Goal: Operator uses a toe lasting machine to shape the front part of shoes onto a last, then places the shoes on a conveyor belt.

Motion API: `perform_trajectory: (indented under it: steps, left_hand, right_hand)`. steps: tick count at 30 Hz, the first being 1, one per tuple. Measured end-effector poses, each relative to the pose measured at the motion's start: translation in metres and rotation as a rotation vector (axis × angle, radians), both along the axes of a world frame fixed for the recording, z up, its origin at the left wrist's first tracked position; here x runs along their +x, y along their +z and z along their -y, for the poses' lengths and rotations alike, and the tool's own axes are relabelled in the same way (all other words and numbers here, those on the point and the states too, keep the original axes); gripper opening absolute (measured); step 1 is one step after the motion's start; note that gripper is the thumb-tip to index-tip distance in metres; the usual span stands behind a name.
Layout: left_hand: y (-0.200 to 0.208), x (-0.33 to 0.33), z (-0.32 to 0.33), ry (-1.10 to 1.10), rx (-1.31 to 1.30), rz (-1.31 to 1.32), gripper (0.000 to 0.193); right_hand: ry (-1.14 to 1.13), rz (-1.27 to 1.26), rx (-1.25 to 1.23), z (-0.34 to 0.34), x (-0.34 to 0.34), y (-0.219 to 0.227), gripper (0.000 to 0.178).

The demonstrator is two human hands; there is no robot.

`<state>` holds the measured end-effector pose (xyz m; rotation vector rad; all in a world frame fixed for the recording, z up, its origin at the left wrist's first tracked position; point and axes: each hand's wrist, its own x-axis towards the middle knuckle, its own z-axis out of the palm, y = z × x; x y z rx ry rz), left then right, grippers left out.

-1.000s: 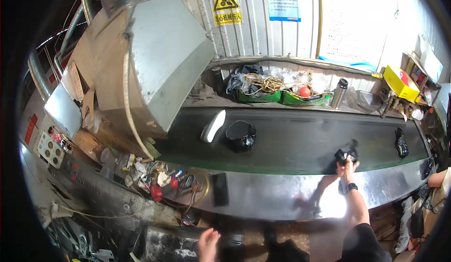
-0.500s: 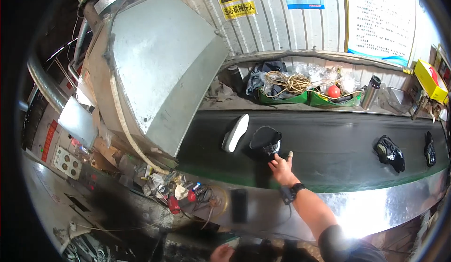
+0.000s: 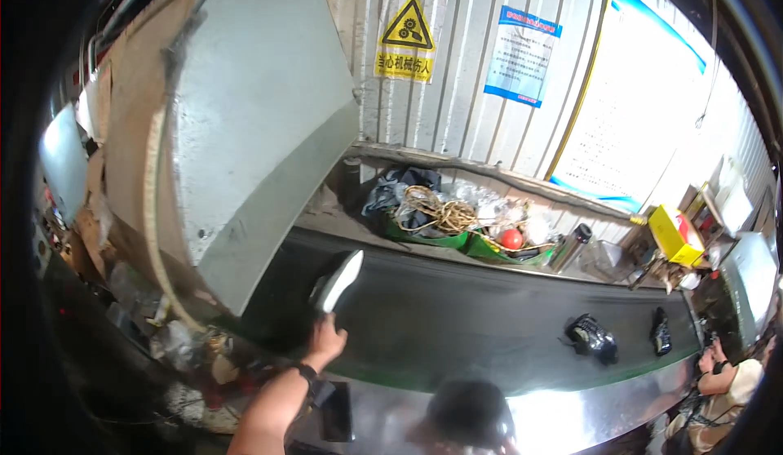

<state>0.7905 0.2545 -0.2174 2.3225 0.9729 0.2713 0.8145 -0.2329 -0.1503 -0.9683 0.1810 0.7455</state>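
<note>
On the dark conveyor belt [image 3: 457, 316] lies a white-soled shoe [image 3: 341, 282], tipped on its side. My left hand [image 3: 328, 342] closes its fingers at the shoe's lower end; a dark band with a small device circles that wrist. Close to me, over the belt's metal edge, a black rounded item [image 3: 469, 412] is smeared by motion, its kind unclear. Only a sliver of my right hand [image 3: 509, 447] shows at its lower right side, fingers mostly hidden. Farther right on the belt sit two black shoes, one glossy [image 3: 594, 337] and one narrower [image 3: 661, 331].
A grey metal hood [image 3: 265, 112] stands over the belt's left end. Behind the belt are green bins [image 3: 440, 240] with rope and plastic, a steel flask [image 3: 573, 247] and a yellow box [image 3: 675, 235]. A dark phone-like slab [image 3: 336, 412] lies on the metal ledge. Another person's hands [image 3: 714, 359] are at far right.
My right hand has drawn back toward me from the belt, and the black item has come with it. My left hand has reached forward to the white-soled shoe. The view has shifted right.
</note>
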Motion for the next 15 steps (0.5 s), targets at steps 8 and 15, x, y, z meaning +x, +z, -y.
perform_trajectory:
  steps: [8,15]
  left_hand:
    - [-0.015,0.079,-0.067,0.066,0.036,-0.218,0.103]
    - [0.048,0.033,0.041,-0.474,0.564,-0.057,0.075]
  right_hand:
    - [-0.311,-0.046,-0.088,0.06,-0.015,0.001,0.049]
    - [-0.474,-0.204,-0.056,0.102,-0.081,-0.009,0.049]
